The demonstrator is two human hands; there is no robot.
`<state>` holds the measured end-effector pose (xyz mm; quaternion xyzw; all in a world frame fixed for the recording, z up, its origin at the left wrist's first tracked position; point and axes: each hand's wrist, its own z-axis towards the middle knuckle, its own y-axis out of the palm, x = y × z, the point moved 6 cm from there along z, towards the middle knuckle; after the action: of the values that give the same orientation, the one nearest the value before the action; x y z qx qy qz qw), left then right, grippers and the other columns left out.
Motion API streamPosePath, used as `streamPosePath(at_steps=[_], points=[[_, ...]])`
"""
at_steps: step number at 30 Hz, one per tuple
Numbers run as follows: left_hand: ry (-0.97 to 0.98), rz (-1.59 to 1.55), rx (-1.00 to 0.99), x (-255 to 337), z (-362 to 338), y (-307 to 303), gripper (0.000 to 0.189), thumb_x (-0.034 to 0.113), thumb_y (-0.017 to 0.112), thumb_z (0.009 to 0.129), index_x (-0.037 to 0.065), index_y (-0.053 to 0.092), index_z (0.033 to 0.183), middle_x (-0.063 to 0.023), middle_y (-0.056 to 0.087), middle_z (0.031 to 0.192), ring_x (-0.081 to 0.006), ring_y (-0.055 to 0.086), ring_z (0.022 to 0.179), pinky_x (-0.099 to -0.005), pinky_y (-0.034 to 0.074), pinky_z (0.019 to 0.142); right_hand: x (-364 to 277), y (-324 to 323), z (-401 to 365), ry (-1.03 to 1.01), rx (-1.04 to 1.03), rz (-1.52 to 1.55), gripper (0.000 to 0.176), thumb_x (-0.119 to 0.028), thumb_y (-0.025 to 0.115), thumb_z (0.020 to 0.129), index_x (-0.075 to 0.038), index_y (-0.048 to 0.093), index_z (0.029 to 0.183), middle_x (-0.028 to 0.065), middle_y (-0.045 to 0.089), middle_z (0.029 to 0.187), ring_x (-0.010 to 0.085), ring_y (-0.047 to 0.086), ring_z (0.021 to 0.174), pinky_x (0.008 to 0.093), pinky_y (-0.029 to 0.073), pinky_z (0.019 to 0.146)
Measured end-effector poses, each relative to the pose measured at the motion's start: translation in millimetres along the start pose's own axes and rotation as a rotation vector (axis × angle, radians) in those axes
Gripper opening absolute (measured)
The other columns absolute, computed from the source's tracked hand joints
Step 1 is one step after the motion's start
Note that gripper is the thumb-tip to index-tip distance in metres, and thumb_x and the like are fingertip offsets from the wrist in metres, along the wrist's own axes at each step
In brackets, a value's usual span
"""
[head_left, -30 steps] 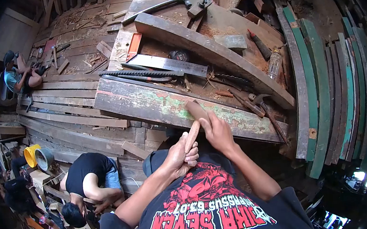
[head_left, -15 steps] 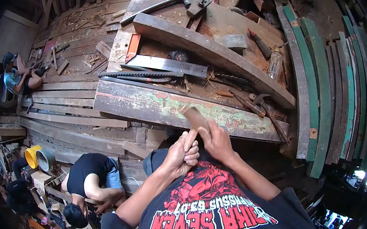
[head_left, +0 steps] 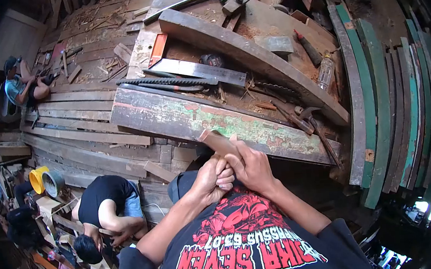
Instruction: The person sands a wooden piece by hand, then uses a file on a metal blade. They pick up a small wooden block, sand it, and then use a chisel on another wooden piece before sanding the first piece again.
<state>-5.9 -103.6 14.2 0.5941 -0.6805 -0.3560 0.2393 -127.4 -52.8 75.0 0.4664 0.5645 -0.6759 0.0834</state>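
Observation:
In front of my shirt, my left hand (head_left: pixel 212 179) is closed in a fist around a light wooden stick, which is almost hidden by the fingers now. Against it presses my right hand (head_left: pixel 253 168), its fingers gripping a flat brown piece (head_left: pixel 216 141) that juts out toward the bench. Whether that piece is wood or folded sandpaper I cannot make out. Just beyond my hands lies a thick board (head_left: pixel 171 107) with peeling green paint, along the bench's near edge.
Behind the board sit a try square (head_left: pixel 199 71), a tape measure (head_left: pixel 212 60), a claw hammer (head_left: pixel 187 5), a curved beam (head_left: pixel 255 60) and a clear bottle (head_left: pixel 325 72). Green planks (head_left: pixel 378 113) stand at right. One person (head_left: pixel 110 212) bends over at lower left; another (head_left: pixel 25 85) sits farther off.
The brown piece and my right hand have shifted slightly left and down, over the wooden stick. My left hand stays nearly in place, and the stick shows less.

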Motion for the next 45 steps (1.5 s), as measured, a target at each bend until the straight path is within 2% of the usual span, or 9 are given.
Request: streamPosePath(at_steps=[3, 7, 11, 16, 28, 31, 36, 39, 45], points=[[-0.061, -0.004, 0.122, 2, -5, 8, 0.054, 0.048, 0.035, 0.118, 0.019, 0.038, 0.073, 0.0064, 0.029, 0.059, -0.0060, 0.026, 0.046, -0.0224, 0.023, 0.043, 42, 4, 20, 0.286, -0.083, -0.160, 0.043, -0.036, 0.065, 0.105, -0.001, 0.064, 0.130, 0.0301, 0.073, 0.099, 0.0510, 0.071, 0.094, 0.0555, 0.057, 0.074], [0.010, 0.038, 0.111, 0, 3, -1, 0.053, 0.054, 0.039, 0.116, 0.014, 0.045, 0.082, 0.0060, 0.032, 0.060, -0.0067, 0.029, 0.045, -0.0229, 0.025, 0.041, -22, -10, 9, -0.095, -0.047, 0.015, 0.034, -0.035, 0.065, 0.106, -0.004, 0.066, 0.118, 0.0290, 0.073, 0.095, 0.0490, 0.072, 0.088, 0.0576, 0.055, 0.071], [-0.030, 0.071, 0.200, 0, -7, 11, 0.042, 0.027, 0.037, 0.115, 0.016, 0.044, 0.076, 0.0040, 0.033, 0.061, -0.0068, 0.029, 0.047, -0.0227, 0.026, 0.043, 37, -10, 26, 0.189, -0.153, -0.223, 0.037, -0.036, 0.068, 0.104, -0.007, 0.070, 0.126, 0.0243, 0.075, 0.100, 0.0474, 0.073, 0.090, 0.0551, 0.057, 0.073], [0.053, 0.179, 0.169, -2, 6, -1, 0.050, 0.055, 0.036, 0.116, 0.016, 0.045, 0.086, 0.0067, 0.030, 0.062, -0.0072, 0.028, 0.049, -0.0257, 0.026, 0.048, -25, -12, 2, -0.010, -0.109, -0.098, 0.034, -0.038, 0.065, 0.106, -0.006, 0.070, 0.116, 0.0257, 0.074, 0.096, 0.0472, 0.073, 0.090, 0.0555, 0.057, 0.071], [-0.020, 0.049, 0.128, 3, 7, 15, 0.041, 0.042, 0.033, 0.118, 0.017, 0.046, 0.089, 0.0063, 0.032, 0.061, -0.0074, 0.029, 0.048, -0.0249, 0.026, 0.047, 41, -12, 27, 0.227, 0.090, -0.112, 0.033, -0.034, 0.069, 0.103, -0.003, 0.071, 0.116, 0.0278, 0.074, 0.095, 0.0485, 0.072, 0.087, 0.0528, 0.056, 0.071], [-0.001, -0.020, -0.010, 6, 13, 12, 0.041, 0.044, 0.035, 0.118, 0.013, 0.050, 0.095, 0.0057, 0.034, 0.061, -0.0076, 0.031, 0.047, -0.0251, 0.027, 0.046, 7, -11, 8, -0.120, 0.249, 0.018, 0.035, -0.034, 0.068, 0.104, -0.003, 0.071, 0.119, 0.0280, 0.074, 0.093, 0.0474, 0.073, 0.086, 0.0526, 0.056, 0.070], [-0.102, -0.153, 0.033, 9, 10, 17, 0.048, 0.034, 0.037, 0.116, 0.017, 0.043, 0.072, 0.0033, 0.035, 0.058, -0.0078, 0.032, 0.046, -0.0235, 0.030, 0.041, 49, -12, 28, 0.257, 0.077, -0.039, 0.040, -0.030, 0.074, 0.101, -0.003, 0.072, 0.132, 0.0273, 0.076, 0.106, 0.0454, 0.076, 0.095, 0.0485, 0.060, 0.079], [-0.007, -0.159, -0.015, 10, 13, 15, 0.047, 0.041, 0.039, 0.117, 0.012, 0.046, 0.080, 0.0031, 0.033, 0.057, -0.0073, 0.033, 0.044, -0.0215, 0.030, 0.038, -2, -16, 16, -0.180, 0.191, 0.023, 0.041, -0.036, 0.071, 0.103, -0.003, 0.072, 0.128, 0.0268, 0.076, 0.096, 0.0452, 0.075, 0.087, 0.0499, 0.059, 0.072], [-0.073, -0.200, -0.021, 9, 12, 21, 0.052, 0.038, 0.038, 0.117, 0.015, 0.042, 0.071, 0.0038, 0.032, 0.057, -0.0073, 0.034, 0.044, -0.0216, 0.030, 0.039, 44, -8, 32, 0.150, 0.052, -0.025, 0.038, -0.033, 0.074, 0.101, -0.006, 0.073, 0.128, 0.0258, 0.076, 0.099, 0.0453, 0.075, 0.088, 0.0491, 0.058, 0.073]])
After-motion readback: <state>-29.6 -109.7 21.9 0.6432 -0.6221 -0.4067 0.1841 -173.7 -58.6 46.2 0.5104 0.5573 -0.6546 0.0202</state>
